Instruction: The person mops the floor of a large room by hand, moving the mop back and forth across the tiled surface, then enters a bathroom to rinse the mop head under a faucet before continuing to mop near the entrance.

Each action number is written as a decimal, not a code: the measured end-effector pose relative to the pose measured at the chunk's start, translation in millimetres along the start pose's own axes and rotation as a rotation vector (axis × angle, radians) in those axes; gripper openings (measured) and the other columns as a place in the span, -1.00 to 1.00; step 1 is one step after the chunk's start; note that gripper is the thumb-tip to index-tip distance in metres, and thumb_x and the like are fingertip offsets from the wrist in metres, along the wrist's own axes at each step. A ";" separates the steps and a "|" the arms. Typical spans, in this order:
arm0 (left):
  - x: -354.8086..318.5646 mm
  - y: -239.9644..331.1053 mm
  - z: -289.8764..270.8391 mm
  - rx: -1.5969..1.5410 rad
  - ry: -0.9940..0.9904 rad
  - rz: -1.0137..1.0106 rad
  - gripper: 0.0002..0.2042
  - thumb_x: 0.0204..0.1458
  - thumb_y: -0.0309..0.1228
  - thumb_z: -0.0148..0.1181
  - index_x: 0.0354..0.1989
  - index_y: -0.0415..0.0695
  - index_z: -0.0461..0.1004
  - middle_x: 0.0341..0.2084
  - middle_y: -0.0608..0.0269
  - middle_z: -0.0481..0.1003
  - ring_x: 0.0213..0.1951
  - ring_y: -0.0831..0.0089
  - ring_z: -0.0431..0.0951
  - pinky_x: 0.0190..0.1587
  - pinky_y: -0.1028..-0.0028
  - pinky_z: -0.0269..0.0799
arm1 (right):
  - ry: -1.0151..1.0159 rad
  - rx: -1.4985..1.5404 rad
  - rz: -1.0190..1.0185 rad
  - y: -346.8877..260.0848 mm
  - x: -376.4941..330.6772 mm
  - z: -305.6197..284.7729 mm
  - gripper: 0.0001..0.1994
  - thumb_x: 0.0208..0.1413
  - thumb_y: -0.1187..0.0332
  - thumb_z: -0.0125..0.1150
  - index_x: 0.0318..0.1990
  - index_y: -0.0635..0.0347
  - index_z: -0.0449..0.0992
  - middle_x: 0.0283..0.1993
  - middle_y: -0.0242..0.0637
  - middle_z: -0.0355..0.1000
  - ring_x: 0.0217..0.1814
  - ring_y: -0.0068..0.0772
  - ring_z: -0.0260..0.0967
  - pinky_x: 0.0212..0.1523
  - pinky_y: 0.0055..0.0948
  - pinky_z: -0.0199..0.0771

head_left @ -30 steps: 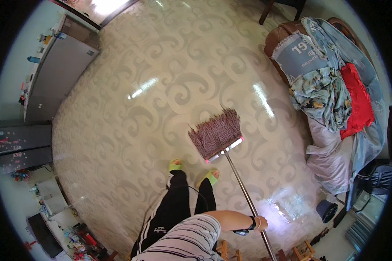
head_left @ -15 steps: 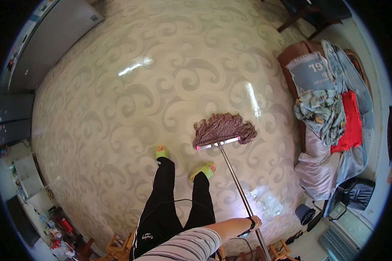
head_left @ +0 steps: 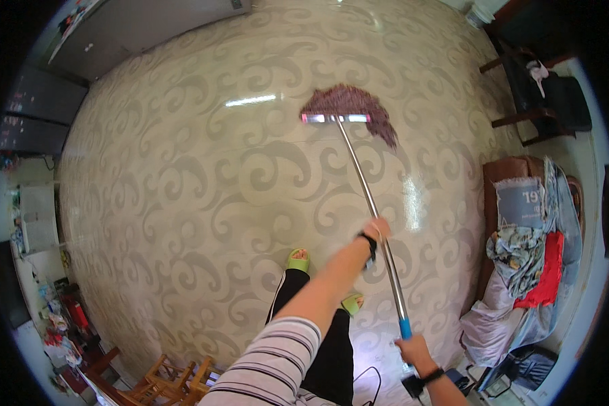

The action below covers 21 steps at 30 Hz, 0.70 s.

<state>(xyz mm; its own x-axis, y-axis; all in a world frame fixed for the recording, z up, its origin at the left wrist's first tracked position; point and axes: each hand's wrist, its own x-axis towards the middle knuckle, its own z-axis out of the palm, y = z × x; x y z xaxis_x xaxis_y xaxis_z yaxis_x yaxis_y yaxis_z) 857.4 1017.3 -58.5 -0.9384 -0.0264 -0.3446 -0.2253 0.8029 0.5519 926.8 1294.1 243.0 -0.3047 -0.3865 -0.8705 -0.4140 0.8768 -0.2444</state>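
Note:
I hold a long mop with both hands. Its purple-brown mop head [head_left: 348, 107] lies on the swirl-patterned floor [head_left: 183, 189], far out ahead of me. The metal handle [head_left: 365, 189] slants back to a blue grip [head_left: 404, 329]. My left hand [head_left: 376, 230], with a black band on its wrist and a striped sleeve behind it, is closed around the middle of the handle. My right hand [head_left: 414, 352] grips the handle's near end just below the blue grip. My feet in green slippers [head_left: 298, 258] stand under my left arm.
A brown sofa [head_left: 504, 172] heaped with clothes and bags stands at the right. A dark chair [head_left: 548, 101] is at the upper right. Wooden stools [head_left: 176, 372] sit at the lower left, cluttered shelves [head_left: 37, 230] along the left wall, and a grey cabinet [head_left: 135, 27] at the top.
The mop head has gone from right by my feet to far out ahead. My left arm has stretched forward along the handle, and my right hand has come into view.

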 end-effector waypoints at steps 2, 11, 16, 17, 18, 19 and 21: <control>6.7 -73.1 -65.7 -0.087 0.176 -0.151 -0.85 -0.18 -0.41 0.01 -0.49 -0.18 0.48 -0.42 0.02 0.48 -0.32 0.11 0.48 -0.27 0.27 0.41 | 0.075 0.459 0.230 -96.5 68.9 -36.4 -0.70 -0.14 0.33 0.19 -0.76 0.24 0.27 -0.83 -0.27 0.20 -0.83 -0.40 0.22 -0.82 -0.43 0.14; -94.6 -227.7 -221.8 0.360 0.368 -0.389 -0.80 -0.05 -0.39 -0.03 -0.21 0.01 0.39 0.00 0.29 0.28 0.08 0.33 0.21 0.06 0.33 0.16 | 0.036 0.477 -0.146 -320.9 212.5 -89.6 -0.71 -0.16 0.33 0.13 -0.76 0.30 0.28 -0.80 -0.24 0.25 -0.80 -0.37 0.25 -0.77 -0.40 0.20; -125.1 -190.7 -170.7 0.340 0.427 -0.361 -0.79 -0.13 -0.43 0.03 -0.26 0.00 0.42 -0.06 0.27 0.31 0.03 0.28 0.25 0.03 0.34 0.19 | 0.090 0.428 -0.180 -258.7 197.6 -51.5 -0.75 -0.19 0.38 0.08 -0.70 0.42 0.30 -0.76 -0.10 0.29 -0.74 -0.23 0.32 -0.72 -0.33 0.27; -132.5 -174.9 -155.0 0.333 0.441 -0.327 -0.81 -0.15 -0.44 0.05 -0.31 0.00 0.44 -0.12 0.26 0.34 -0.02 0.28 0.28 0.00 0.35 0.22 | 0.094 0.373 -0.160 -238.1 185.0 -44.3 -0.72 -0.19 0.34 0.10 -0.71 0.41 0.31 -0.77 -0.10 0.28 -0.73 -0.21 0.33 -0.71 -0.31 0.28; -133.0 -150.4 -147.3 0.270 0.366 -0.334 -0.85 -0.17 -0.44 0.05 -0.37 -0.01 0.45 -0.21 0.27 0.36 -0.07 0.29 0.30 -0.04 0.36 0.25 | 0.065 0.346 -0.145 -206.6 177.2 -34.5 -0.70 -0.18 0.28 0.11 -0.70 0.39 0.34 -0.76 -0.08 0.29 -0.72 -0.19 0.34 -0.67 -0.28 0.30; -136.7 -126.6 -141.4 0.211 0.292 -0.345 -0.88 -0.18 -0.44 0.06 -0.43 -0.01 0.46 -0.29 0.28 0.39 -0.13 0.29 0.32 -0.08 0.38 0.27 | 0.073 0.252 -0.134 -177.2 167.6 -22.9 -0.68 -0.17 0.22 0.11 -0.65 0.38 0.37 -0.74 -0.05 0.31 -0.69 -0.14 0.34 -0.61 -0.26 0.33; -150.4 -92.6 -114.1 0.234 0.222 -0.291 -0.93 -0.20 -0.43 0.07 -0.50 0.00 0.47 -0.40 0.30 0.40 -0.19 0.30 0.34 -0.15 0.40 0.30 | 0.145 0.141 -0.138 -116.8 139.0 8.7 -0.64 -0.18 0.15 0.15 -0.57 0.37 0.42 -0.59 0.05 0.38 -0.49 0.02 0.38 -0.44 -0.17 0.36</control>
<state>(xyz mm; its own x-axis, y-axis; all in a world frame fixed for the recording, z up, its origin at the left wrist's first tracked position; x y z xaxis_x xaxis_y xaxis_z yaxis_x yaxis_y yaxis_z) 989.5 879.0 28.9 -0.8838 -0.3786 -0.2751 -0.4475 0.8557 0.2599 940.3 1140.4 146.8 -0.3782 -0.5331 -0.7568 -0.3392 0.8405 -0.4226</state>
